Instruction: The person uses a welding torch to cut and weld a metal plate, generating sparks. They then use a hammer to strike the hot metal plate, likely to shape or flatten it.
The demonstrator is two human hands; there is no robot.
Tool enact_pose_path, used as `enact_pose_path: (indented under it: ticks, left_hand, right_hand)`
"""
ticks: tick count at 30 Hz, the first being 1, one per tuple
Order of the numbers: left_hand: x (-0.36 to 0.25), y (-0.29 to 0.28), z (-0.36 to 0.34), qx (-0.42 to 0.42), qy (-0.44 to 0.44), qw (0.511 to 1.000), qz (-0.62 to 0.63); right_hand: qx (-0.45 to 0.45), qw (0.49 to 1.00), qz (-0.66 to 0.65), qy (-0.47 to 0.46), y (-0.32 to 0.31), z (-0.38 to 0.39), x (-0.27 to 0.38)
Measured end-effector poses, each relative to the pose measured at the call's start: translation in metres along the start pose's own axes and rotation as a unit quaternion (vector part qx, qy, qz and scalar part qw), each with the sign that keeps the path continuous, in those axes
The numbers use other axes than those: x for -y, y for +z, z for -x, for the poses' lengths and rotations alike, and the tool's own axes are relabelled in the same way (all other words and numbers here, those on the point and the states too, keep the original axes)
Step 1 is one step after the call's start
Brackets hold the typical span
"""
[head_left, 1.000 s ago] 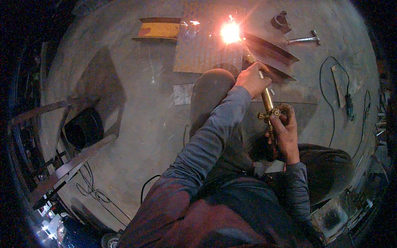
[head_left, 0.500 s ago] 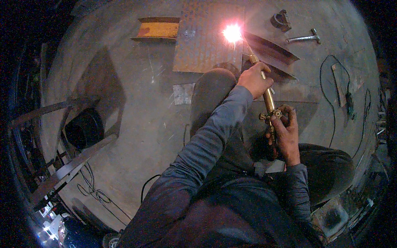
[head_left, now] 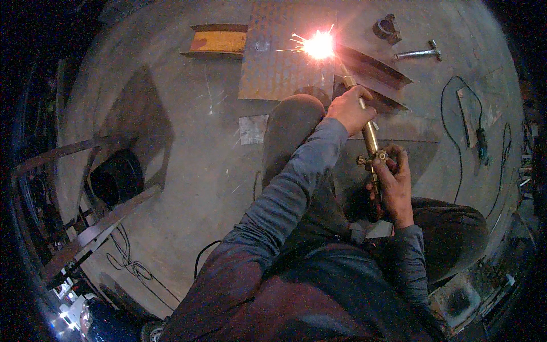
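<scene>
Torch (head_left: 370, 137) is held to the near right of the plate (head_left: 273, 74), its long axis slanting forward and slightly left toward the glare (head_left: 318, 45) just inside the plate's right edge. From my end I see the left hand (head_left: 351, 111) clamped on its front length, nearer the plate; the right hand (head_left: 397, 185) wraps its rear beside the valve knobs (head_left: 382, 155), farther back. It looks slim, straight and shiny brass, darker at the rear; the glare hides its tip.
</scene>
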State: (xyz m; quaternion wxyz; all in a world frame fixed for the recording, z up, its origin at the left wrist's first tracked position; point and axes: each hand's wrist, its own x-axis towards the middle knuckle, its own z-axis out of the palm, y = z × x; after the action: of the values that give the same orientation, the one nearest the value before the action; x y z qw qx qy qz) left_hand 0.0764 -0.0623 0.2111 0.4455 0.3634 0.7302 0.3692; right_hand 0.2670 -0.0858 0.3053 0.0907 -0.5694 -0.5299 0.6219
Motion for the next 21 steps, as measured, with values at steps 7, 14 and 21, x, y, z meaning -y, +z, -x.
enact_pose_path:
  ticks: [7, 14, 21]
  left_hand:
    - [0.0001, -0.002, 0.0019, -0.007, 0.01, 1.0, 0.009]
    - [0.004, -0.0015, 0.0005, -0.013, 0.012, 1.0, 0.009]
    - [0.0078, 0.0002, -0.0003, -0.023, 0.029, 0.999, 0.013]
  right_hand:
    - [-0.002, 1.0, -0.002, -0.001, 0.0026, 0.0005, 0.0026]
    - [0.008, 1.0, -0.004, 0.001, 0.0012, -0.0011, 0.0006]
    - [0.018, 1.0, -0.01, -0.007, 0.0014, -0.0004, 0.0028]
